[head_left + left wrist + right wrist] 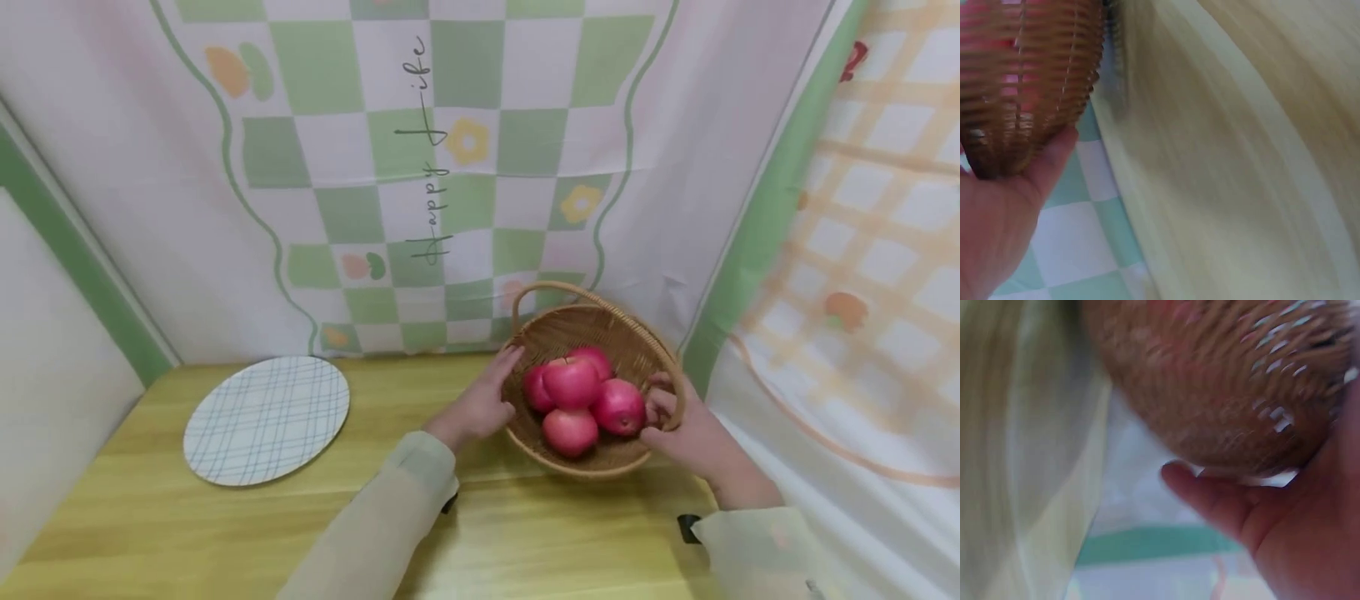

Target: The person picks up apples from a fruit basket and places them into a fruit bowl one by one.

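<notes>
A brown wicker basket (633,346) with an arched handle (626,315) tilts toward me above the right side of the table. Several pinkish-red apples (572,383) lie piled inside it. My left hand (483,404) grips the basket's left side near the rim; the left wrist view shows a finger along the woven wall (1029,81). At the opposite side, my right hand (686,433) holds the rim below the handle's end, its fingertips reaching inside. In the right wrist view the thumb lies along the outside of the weave (1210,419).
A round white plate with blue check lines (266,421) lies at the left on the wooden table (187,533). Behind the table hangs a green-and-white checked cloth (465,192). An orange-checked cloth (885,275) hangs close on the right.
</notes>
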A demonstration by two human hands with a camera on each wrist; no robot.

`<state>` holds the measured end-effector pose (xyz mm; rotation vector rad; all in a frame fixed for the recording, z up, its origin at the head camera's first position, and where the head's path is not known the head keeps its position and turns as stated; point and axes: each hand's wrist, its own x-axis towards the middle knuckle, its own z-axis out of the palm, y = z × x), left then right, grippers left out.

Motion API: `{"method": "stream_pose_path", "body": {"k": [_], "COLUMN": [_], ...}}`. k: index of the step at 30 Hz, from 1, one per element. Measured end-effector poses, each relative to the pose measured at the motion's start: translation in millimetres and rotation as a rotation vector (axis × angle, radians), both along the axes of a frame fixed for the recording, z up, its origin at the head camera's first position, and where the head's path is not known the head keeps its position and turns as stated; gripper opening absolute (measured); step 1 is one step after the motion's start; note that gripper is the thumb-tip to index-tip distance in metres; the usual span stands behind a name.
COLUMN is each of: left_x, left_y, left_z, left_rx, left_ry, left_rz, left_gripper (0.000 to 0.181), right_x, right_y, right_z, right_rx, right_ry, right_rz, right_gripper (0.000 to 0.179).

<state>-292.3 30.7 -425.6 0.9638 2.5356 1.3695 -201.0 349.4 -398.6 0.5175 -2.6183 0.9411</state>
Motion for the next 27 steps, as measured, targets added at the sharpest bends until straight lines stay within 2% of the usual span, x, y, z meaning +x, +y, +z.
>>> {"method": "stream_pose_path", "body": {"k": [2, 4, 8, 13, 17, 20, 23, 24, 27], "left_x": [1.3, 4.4, 14.9, 26.5, 32.8, 36.7, 40.1, 41.2, 44.0], "left_y": [-0.7, -1.2, -0.5, 1.2, -2.7, -7.5, -13.3, -15.4, -21.0], "left_z": [1.9, 4.2, 8.7, 12.0, 16.2, 16.6, 13.8, 12.7, 9.4], "left_rx": [-0.037, -0.071, -0.108, -0.064, -0.022, -0.022, -0.042, -0.047, -0.066], "left_ry": [0.029, 0.034, -0.001, -0.051, -0.093, -0.130, -0.155, -0.160, -0.158], "left_rz": [0.034, 0.063, 0.094, 0.148, 0.172, 0.172, 0.172, 0.172, 0.176], "left_gripper": [0.097, 0.095, 0.095, 0.095, 0.095, 0.096, 0.097, 0.097, 0.096], "right_x": [4.5, 7.8, 16.8, 23.8, 27.0, 29.4, 31.3, 31.8, 34.2], "right_y": [-10, -17, -27, -39, -50, -62, -74, -78, -87], "right_z": [5.4, 9.5, 15.2, 23.8, 28.5, 30.8, 31.6, 31.1, 29.2], "right_rx": [0.005, 0.009, 0.003, 0.005, 0.011, 0.067, 0.134, 0.143, 0.132], "right_ry": [-0.022, -0.027, -0.104, -0.249, -0.319, -0.313, -0.263, -0.244, -0.222], "right_rz": [-0.038, -0.071, -0.154, -0.245, -0.297, -0.324, -0.336, -0.339, -0.350], "right_gripper": [0.031, 0.030, 0.031, 0.028, 0.025, 0.025, 0.049, 0.051, 0.041]}}
